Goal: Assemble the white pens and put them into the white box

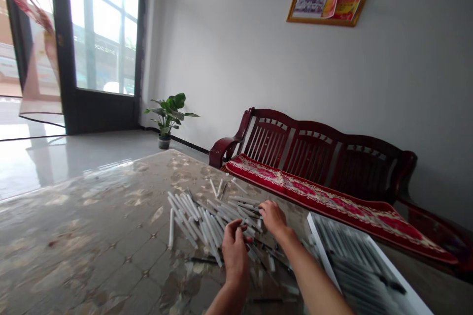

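A loose pile of slim whitish pen barrels [192,214], mixed with thin dark pieces, is spread across the table. My left hand [235,251] is at the near right side of the pile, its fingers curled inward; whatever they hold is too small to make out. Farther forward and to the right, my right hand [272,216] has its bent fingertips down at the pile's far right edge. Those fingers look pinched together, and what is between them is hidden. Beside my right forearm lies a white tray [401,280] with rows of translucent, dark-ended pens [351,251].
A patterned cover lies over the table [111,236]. Beyond its far edge stands a dark red wooden bench [306,150] with a red floral seat cover [295,184]. A potted plant [165,140] stands on the floor near the glass door [103,49].
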`<state>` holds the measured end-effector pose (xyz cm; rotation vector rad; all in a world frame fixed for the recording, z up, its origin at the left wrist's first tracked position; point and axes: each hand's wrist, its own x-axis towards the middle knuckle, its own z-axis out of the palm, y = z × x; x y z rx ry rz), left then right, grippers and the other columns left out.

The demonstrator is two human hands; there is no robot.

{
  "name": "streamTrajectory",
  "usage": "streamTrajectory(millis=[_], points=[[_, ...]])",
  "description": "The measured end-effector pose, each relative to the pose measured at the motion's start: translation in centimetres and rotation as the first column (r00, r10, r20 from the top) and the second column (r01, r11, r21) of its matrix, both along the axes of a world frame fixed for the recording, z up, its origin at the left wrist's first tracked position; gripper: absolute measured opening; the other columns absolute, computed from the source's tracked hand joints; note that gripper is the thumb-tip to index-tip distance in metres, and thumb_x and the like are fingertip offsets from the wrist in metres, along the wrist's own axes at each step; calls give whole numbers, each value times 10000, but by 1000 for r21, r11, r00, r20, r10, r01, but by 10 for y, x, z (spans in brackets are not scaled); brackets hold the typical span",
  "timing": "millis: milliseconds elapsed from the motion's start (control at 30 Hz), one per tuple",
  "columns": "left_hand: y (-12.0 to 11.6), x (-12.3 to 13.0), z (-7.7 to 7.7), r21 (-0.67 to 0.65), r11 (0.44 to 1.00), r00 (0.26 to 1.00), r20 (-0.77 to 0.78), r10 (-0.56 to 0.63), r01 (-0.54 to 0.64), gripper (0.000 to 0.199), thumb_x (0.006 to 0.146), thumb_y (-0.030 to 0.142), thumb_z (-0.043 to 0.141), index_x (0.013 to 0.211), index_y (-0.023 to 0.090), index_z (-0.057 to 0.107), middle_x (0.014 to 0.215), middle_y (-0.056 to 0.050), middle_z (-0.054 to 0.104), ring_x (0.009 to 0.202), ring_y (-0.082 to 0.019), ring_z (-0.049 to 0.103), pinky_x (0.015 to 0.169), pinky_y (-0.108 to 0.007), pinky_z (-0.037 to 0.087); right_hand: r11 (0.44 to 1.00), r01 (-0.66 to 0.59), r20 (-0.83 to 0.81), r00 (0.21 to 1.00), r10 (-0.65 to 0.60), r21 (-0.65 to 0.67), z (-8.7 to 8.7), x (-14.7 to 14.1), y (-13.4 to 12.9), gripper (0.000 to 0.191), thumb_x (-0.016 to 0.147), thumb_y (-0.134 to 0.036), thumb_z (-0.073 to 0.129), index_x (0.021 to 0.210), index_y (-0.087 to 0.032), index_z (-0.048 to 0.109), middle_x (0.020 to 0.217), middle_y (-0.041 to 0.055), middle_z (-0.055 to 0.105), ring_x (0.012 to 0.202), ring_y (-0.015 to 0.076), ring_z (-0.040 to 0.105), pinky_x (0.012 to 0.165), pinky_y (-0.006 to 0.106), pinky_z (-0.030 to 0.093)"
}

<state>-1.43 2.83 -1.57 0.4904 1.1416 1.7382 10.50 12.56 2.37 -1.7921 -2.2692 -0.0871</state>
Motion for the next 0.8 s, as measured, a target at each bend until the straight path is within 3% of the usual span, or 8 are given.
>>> streamTrajectory(millis=[233, 367, 467, 567, 700, 800], points=[[4, 6, -7, -11, 1000, 1000, 14, 0, 0, 255, 799, 384, 555, 970, 195, 572, 832, -42, 660, 501, -106, 564, 438, -222, 364, 999, -22, 115, 993, 27, -41, -6, -21, 21, 175, 842, -150, 611, 932, -232, 736, 1054, 80, 709, 1041, 209, 603, 838, 282, 439], [3, 5, -6, 11, 1000, 999, -36, -6, 6, 228, 800, 359, 552, 956, 197, 587, 826, -42, 663, 530, -128, 576, 476, -241, 410, 998, -53, 147, 987, 59, -44, 1, -20, 9, 149, 832, -145, 621, 935, -199, 715, 1073, 88, 698, 1067, 226, 591, 876, 298, 427], [-3, 1, -1, 89, 996, 978, -205, 36, -18, 181, 800, 290, 546, 939, 201, 622, 853, -57, 666, 649, -174, 616, 622, -297, 484, 997, -65, 147, 987, 69, -32, 8, -16, -11, 177, 856, -151, 585, 996, -199, 683, 1076, 84, 699, 1067, 231, 589, 895, 308, 416], [-9, -4, 5, 193, 981, 879, -461, 120, -33, 245, 785, 183, 530, 982, 217, 673, 948, -77, 653, 805, -211, 629, 763, -333, 483, 994, -108, 94, 989, 110, -28, 16, -9, -39, 204, 883, -160, 541, 1038, -225, 655, 1068, 56, 701, 1042, 207, 604, 882, 281, 417], [-16, -7, 11, 183, 983, 713, -692, 115, 20, 392, 748, 107, 547, 1071, 266, 702, 957, -57, 613, 846, -217, 615, 772, -324, 466, 978, -207, -96, 974, 206, -2, 30, 1, -82, 210, 875, -144, 508, 994, -222, 661, 1030, 54, 696, 1008, 200, 622, 879, 270, 423], [-18, -10, 12, 179, 981, 634, -768, 87, 81, 254, 770, 159, 588, 938, 274, 740, 882, -44, 595, 830, -217, 601, 757, -314, 454, 974, -225, -299, 930, 215, -1, 41, 10, -108, 203, 873, -198, 518, 1004, -229, 670, 1009, 53, 704, 974, 208, 637, 867, 286, 444]])
